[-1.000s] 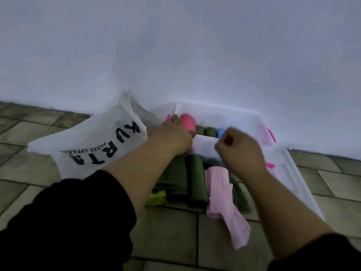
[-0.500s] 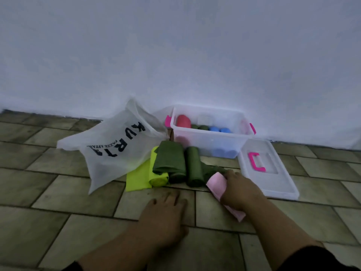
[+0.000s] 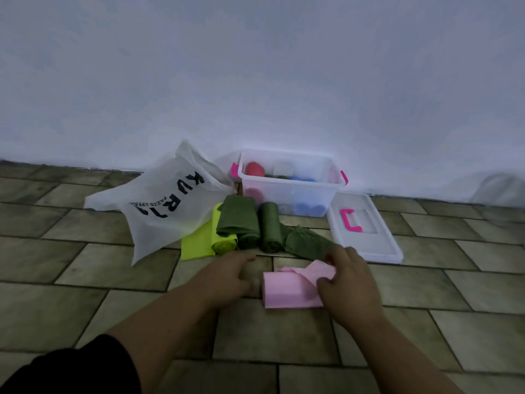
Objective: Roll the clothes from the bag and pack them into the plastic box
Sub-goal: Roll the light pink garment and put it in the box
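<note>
A pink garment [image 3: 287, 288] lies folded on the floor tiles in front of me. My right hand [image 3: 348, 282] grips its right end, fingers curled over the cloth. My left hand [image 3: 227, 275] rests at its left edge with fingers loosely bent; whether it holds the cloth is unclear. Behind lie green rolled clothes [image 3: 268, 227] and a yellow-green garment [image 3: 203, 245]. The clear plastic box [image 3: 289, 191] with pink latches stands by the wall and holds red, green and blue rolls. The white printed bag [image 3: 164, 206] lies to its left.
The box's clear lid [image 3: 369, 245] with a pink handle lies flat on the floor right of the box. A white wall rises just behind the box and bag. Tiled floor stretches left, right and toward me.
Both hands drew back from the box toward me. My right hand pulled the pink garment away from the green rolls onto the near tiles, and my left hand came up to its left edge.
</note>
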Motion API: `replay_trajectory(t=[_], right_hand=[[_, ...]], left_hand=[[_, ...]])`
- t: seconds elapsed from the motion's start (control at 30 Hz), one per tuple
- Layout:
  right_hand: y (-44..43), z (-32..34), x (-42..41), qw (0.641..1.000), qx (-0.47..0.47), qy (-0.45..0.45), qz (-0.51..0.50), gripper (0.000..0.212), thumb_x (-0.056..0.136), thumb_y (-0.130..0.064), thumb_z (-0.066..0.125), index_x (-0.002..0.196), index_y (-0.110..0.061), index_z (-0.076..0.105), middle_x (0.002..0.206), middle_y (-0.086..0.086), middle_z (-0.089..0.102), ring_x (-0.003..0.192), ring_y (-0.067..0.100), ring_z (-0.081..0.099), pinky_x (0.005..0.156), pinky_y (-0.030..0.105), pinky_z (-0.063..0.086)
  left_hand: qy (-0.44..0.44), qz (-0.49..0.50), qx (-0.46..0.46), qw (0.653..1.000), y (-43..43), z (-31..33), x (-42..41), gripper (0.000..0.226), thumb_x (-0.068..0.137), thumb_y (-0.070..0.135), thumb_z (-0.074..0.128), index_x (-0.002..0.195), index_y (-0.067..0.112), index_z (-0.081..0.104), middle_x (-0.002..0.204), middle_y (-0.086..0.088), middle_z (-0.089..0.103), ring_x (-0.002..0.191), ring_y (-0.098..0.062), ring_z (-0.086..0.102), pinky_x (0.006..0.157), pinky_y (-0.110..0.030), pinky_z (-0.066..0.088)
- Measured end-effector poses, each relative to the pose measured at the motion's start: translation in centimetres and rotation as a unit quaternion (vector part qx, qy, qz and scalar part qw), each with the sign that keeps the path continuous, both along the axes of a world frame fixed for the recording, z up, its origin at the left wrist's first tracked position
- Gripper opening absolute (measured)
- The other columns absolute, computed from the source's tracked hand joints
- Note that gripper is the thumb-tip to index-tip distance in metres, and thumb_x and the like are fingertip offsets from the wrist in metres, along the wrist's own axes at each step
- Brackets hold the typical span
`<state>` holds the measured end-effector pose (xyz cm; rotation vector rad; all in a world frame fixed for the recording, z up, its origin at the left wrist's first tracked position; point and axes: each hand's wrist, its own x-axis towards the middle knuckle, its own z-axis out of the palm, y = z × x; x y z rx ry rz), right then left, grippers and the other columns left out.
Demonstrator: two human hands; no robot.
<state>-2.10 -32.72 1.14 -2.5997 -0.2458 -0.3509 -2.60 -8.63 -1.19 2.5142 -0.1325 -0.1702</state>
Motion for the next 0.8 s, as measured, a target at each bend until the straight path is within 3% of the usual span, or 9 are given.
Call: replay_trajectory(t=[0.1, 0.2, 0.27, 0.33, 0.47, 0.53, 0.63, 0.7, 0.8], right_hand=[[-0.5, -0.1, -1.0, 0.993, -0.023, 0.112, -0.039, 0.019, 0.074, -0.028, 0.061, 0.091, -0.030, 0.054, 0.095, -0.002, 0.062, 0.078, 0.014, 0.055, 0.060, 0.026, 0.041], [0.1, -1.4, -1.6, 0.988, -0.042, 0.149, 0.016, 0.057, 0.074, -0.047, 0.066, 0.124, -0.028, 0.049, 0.120, 0.001, 0.055, 0.102, 0.017, 0.054, 0.084, 0.030, 0.047], [0.7, -1.7, -1.5, 0.988, -0.002, 0.149, 0.040, 0.083, 0.068, -0.047, 0.070, 0.140, -0.025, 0.036, 0.136, 0.003, 0.045, 0.119, 0.019, 0.047, 0.098, 0.031, 0.042], [1.3, -2.1, -1.3, 0.985, -0.004, 0.166, 0.050, 0.098, 0.062, -0.054, 0.071, 0.145, -0.023, 0.029, 0.144, 0.004, 0.036, 0.127, 0.020, 0.040, 0.102, 0.031, 0.038], [2.0, -3.0, -1.1, 0.984, -0.026, 0.165, 0.056, 0.104, 0.056, -0.068, 0.069, 0.142, -0.031, 0.026, 0.143, 0.005, 0.031, 0.125, 0.024, 0.041, 0.100, 0.035, 0.041], [2.1, -3.4, -1.4, 0.985, -0.036, 0.161, 0.042, 0.103, 0.057, -0.069, 0.068, 0.142, -0.031, 0.025, 0.145, 0.005, 0.029, 0.124, 0.024, 0.042, 0.098, 0.035, 0.043], [1.9, -3.7, -2.7, 0.986, -0.073, 0.147, 0.021, 0.102, 0.050, -0.079, 0.057, 0.138, -0.034, 0.028, 0.143, 0.003, 0.032, 0.122, 0.024, 0.045, 0.093, 0.035, 0.045], [1.8, -3.8, -4.0, 0.987, -0.086, 0.136, 0.010, 0.100, 0.045, -0.087, 0.048, 0.132, -0.040, 0.031, 0.136, -0.002, 0.036, 0.120, 0.023, 0.044, 0.090, 0.037, 0.044], [1.3, -3.5, -4.8, 0.989, -0.076, 0.130, -0.007, 0.104, 0.042, -0.092, 0.044, 0.132, -0.043, 0.030, 0.140, -0.003, 0.031, 0.127, 0.022, 0.038, 0.095, 0.039, 0.041]], left_hand=[[-0.022, -0.017, -0.050, 0.998, -1.6, 1.0, -0.2, 0.049, 0.082, 0.031, 0.067, 0.129, 0.027, 0.053, 0.133, 0.003, 0.053, 0.114, -0.009, 0.051, 0.085, -0.014, 0.034], [-0.006, -0.078, -0.002, 0.997, -4.0, 0.9, -0.5, 0.050, 0.086, 0.035, 0.063, 0.133, 0.023, 0.052, 0.134, 0.000, 0.053, 0.118, -0.017, 0.050, 0.088, -0.016, 0.033], [-0.001, -0.082, -0.040, 0.996, -4.9, 0.7, -0.6, 0.044, 0.087, 0.033, 0.062, 0.129, 0.020, 0.057, 0.126, -0.002, 0.060, 0.114, -0.019, 0.055, 0.095, -0.025, 0.041], [-0.022, -0.067, -0.083, 0.994, -5.1, 0.8, -0.7, 0.035, 0.088, 0.029, 0.060, 0.122, 0.021, 0.061, 0.119, -0.001, 0.063, 0.107, -0.017, 0.058, 0.093, -0.031, 0.044], [-0.105, -0.068, -0.099, 0.987, -5.5, 0.5, -0.4, 0.029, 0.091, 0.020, 0.055, 0.119, 0.017, 0.060, 0.132, -0.001, 0.051, 0.120, -0.013, 0.048, 0.100, -0.019, 0.033], [-0.053, -0.094, -0.059, 0.992, -5.6, 0.0, 0.0, 0.035, 0.095, 0.029, 0.049, 0.129, 0.020, 0.055, 0.145, 0.002, 0.043, 0.130, -0.015, 0.041, 0.106, -0.024, 0.030], [-0.015, -0.065, 0.111, 0.992, -4.7, -1.0, 0.5, 0.047, 0.096, 0.051, 0.033, 0.136, 0.030, 0.047, 0.157, 0.005, 0.022, 0.139, -0.020, 0.028, 0.113, -0.042, 0.021], [-0.021, -0.015, 0.209, 0.978, -3.6, -1.5, 0.7, 0.057, 0.093, 0.058, 0.027, 0.139, 0.028, 0.041, 0.154, 0.001, 0.027, 0.137, -0.022, 0.029, 0.110, -0.049, 0.019], [-0.035, 0.108, 0.215, 0.970, -2.3, -1.8, 0.2, 0.066, 0.089, 0.062, 0.027, 0.144, 0.025, 0.028, 0.151, -0.002, 0.031, 0.136, -0.024, 0.030, 0.107, -0.052, 0.020]])
